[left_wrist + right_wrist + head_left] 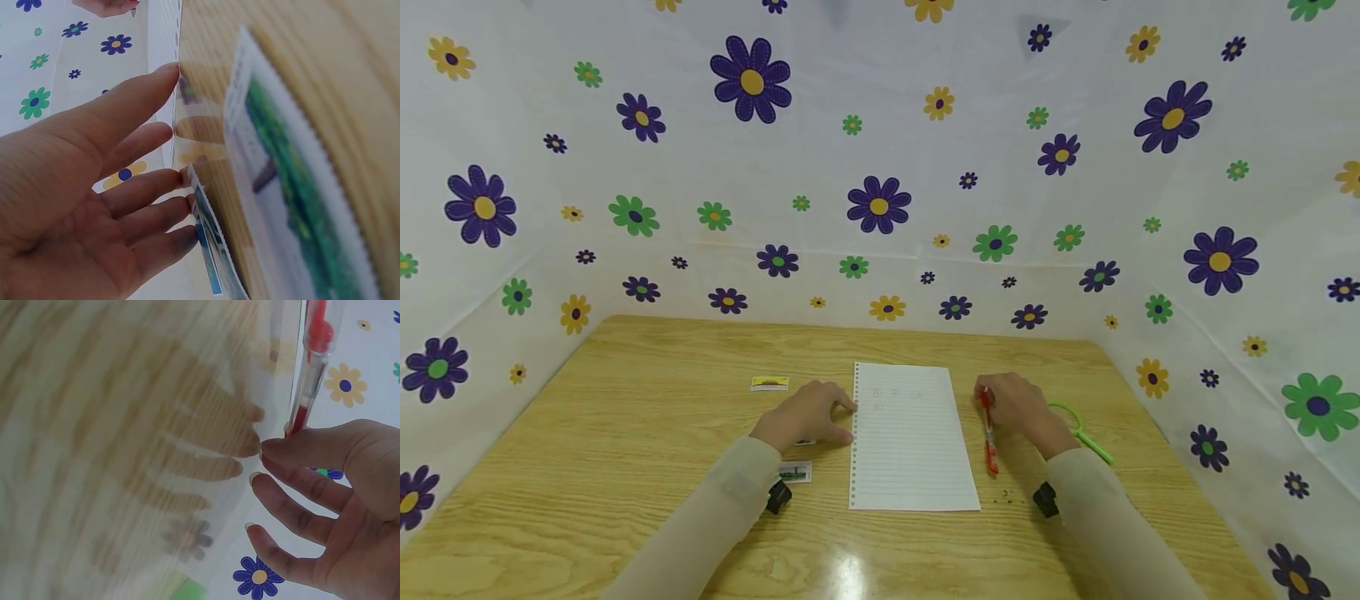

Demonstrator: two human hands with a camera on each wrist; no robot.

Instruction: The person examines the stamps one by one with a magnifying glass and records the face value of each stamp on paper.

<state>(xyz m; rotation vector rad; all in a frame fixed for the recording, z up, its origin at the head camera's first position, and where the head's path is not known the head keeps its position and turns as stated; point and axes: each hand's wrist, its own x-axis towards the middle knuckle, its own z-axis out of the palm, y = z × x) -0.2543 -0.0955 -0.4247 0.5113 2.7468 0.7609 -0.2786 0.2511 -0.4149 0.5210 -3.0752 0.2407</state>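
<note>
A lined sheet of paper (910, 458) with punched holes down its left edge lies on the table, faint writing near its top. My left hand (805, 412) rests at that left edge, fingers and thumb spread loosely with nothing gripped. Under and beside this hand are a stamp (795, 472) with a green picture, large in the left wrist view (284, 187), and a second stamp (215, 250) near the fingertips. Right of the paper, my right hand (1015, 408) pinches a red pen (989, 442) between thumb and index finger; the other fingers are loosely bent in the right wrist view.
A yellow stamp (770, 383) lies farther back, left of the paper. Beside the right hand is a green magnifying glass (1093, 447), partly hidden by the wrist. Small dark bits (1004, 502) lie near the paper's lower right corner. A flowered cloth (820, 167) encloses the wooden table (625, 467).
</note>
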